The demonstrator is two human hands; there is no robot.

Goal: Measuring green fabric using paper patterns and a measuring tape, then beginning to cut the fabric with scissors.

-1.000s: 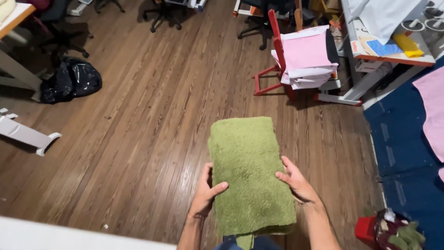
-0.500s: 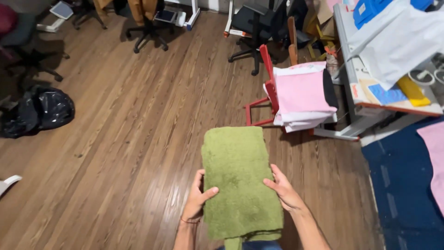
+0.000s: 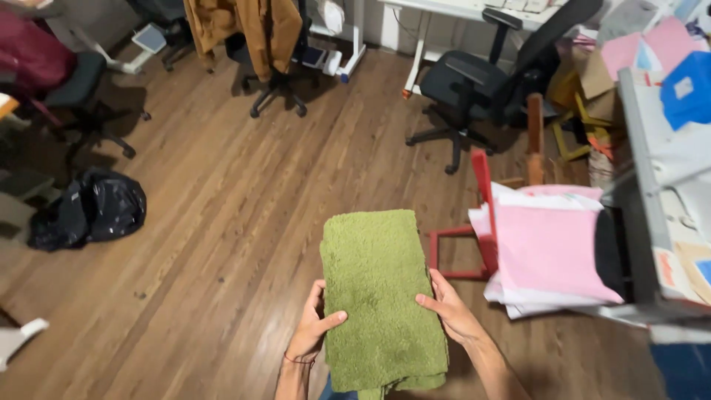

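Green and nubby, the folded terry-cloth towel (image 3: pixel 381 296) lies flat between both hands, held out above the brown wood-plank floor (image 3: pixel 222 207). The left hand (image 3: pixel 315 331) takes its left edge, thumb pressed over the top of the pile and the fingers tucked beneath, so the grip pinches the cloth. The right hand (image 3: pixel 450 311) does the same on the right edge, thumb lying across the top surface, its grip closed on the towel as well. A thin red string circles the left wrist. Just to the right of the towel stands a red wooden chair (image 3: pixel 481 222) stacked with folded pink and white cloths (image 3: pixel 552 252). A black office chair (image 3: pixel 474 85) sits farther back, and a black plastic bag (image 3: pixel 96 211) lies on the floor well to the left.
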